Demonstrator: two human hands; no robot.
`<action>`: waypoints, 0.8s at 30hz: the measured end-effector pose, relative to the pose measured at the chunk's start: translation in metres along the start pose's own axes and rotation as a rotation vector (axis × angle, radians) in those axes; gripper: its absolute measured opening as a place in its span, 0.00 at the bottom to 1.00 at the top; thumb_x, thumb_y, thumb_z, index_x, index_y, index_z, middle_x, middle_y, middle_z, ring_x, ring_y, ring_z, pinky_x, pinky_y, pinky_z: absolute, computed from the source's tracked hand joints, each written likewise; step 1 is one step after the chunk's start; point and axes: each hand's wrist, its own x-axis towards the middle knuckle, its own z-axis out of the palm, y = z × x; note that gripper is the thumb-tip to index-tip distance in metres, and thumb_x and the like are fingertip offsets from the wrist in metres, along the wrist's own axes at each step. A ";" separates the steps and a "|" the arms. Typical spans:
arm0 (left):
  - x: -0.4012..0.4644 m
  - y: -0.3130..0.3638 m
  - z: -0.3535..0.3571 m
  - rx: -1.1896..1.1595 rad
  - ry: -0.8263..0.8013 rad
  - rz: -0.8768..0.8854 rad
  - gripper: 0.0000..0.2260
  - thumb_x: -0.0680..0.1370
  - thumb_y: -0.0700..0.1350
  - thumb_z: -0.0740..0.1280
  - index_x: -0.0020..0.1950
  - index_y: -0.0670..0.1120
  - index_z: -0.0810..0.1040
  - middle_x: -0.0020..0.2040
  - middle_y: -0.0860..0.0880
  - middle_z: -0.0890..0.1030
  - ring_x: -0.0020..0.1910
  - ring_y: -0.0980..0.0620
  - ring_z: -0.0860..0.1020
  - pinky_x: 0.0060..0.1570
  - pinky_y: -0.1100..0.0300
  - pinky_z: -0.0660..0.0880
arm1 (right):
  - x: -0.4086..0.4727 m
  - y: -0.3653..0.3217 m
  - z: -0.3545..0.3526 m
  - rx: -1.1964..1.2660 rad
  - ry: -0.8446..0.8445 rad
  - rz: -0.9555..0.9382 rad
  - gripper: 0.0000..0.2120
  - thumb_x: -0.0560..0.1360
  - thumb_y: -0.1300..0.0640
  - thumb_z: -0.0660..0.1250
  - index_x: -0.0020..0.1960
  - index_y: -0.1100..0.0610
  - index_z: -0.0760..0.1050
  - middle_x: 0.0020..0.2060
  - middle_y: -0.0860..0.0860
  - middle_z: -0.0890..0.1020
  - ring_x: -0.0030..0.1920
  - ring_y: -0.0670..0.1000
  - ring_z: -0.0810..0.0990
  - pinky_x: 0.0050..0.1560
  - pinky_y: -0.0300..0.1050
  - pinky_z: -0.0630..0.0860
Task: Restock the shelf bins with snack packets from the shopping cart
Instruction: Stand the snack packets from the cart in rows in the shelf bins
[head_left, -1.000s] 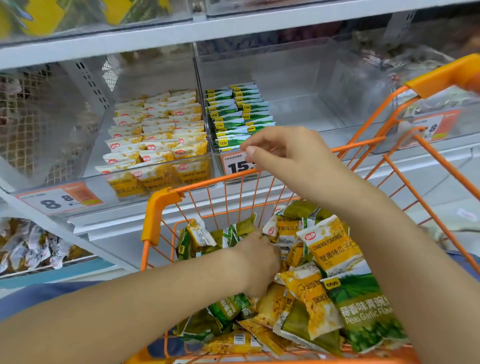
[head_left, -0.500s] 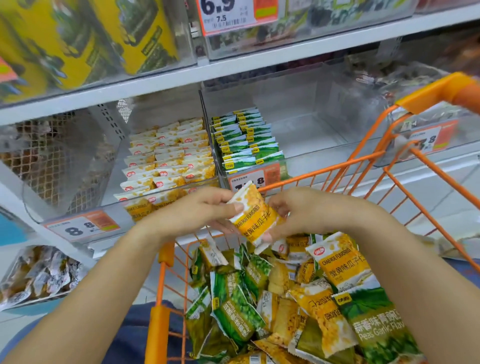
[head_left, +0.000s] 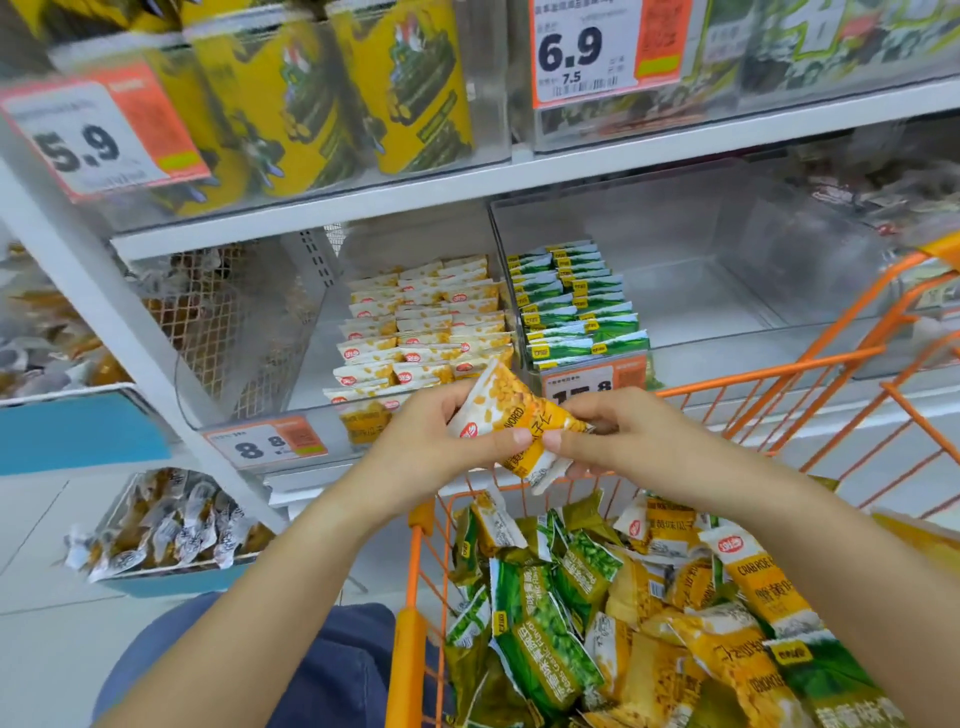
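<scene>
Left of centre, our left hand (head_left: 431, 441) pinches the white upper end of the yellow packet (head_left: 519, 421), and our right hand (head_left: 618, 441) pinches its lower end, both over the cart (head_left: 410, 639). Its long axis tilts from upper left down to lower right. The yellow bin (head_left: 311, 364) sits just up and left of it, so we reckon the left hand is closer for dropping it in.

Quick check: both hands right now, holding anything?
Left hand: pinches the yellow snack packet.
Right hand: pinches the same packet's other end.
</scene>
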 end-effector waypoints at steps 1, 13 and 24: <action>-0.002 0.000 -0.008 0.026 0.021 0.001 0.08 0.72 0.40 0.74 0.50 0.41 0.81 0.44 0.47 0.85 0.43 0.52 0.83 0.45 0.60 0.80 | 0.004 -0.003 0.005 -0.035 0.009 -0.012 0.10 0.77 0.49 0.65 0.49 0.53 0.81 0.43 0.52 0.84 0.43 0.47 0.83 0.52 0.53 0.78; -0.011 -0.003 -0.134 0.413 0.380 -0.026 0.11 0.69 0.47 0.78 0.43 0.43 0.82 0.38 0.43 0.83 0.35 0.51 0.81 0.39 0.54 0.77 | 0.062 -0.049 0.032 -0.349 0.325 -0.207 0.13 0.79 0.51 0.61 0.62 0.47 0.76 0.55 0.44 0.80 0.51 0.44 0.75 0.50 0.43 0.72; 0.028 -0.045 -0.183 1.042 0.263 -0.428 0.15 0.72 0.49 0.75 0.35 0.43 0.73 0.37 0.42 0.78 0.35 0.47 0.74 0.33 0.57 0.65 | 0.091 -0.006 0.030 -0.327 0.575 0.034 0.28 0.79 0.46 0.60 0.74 0.56 0.60 0.71 0.54 0.68 0.70 0.55 0.66 0.66 0.50 0.65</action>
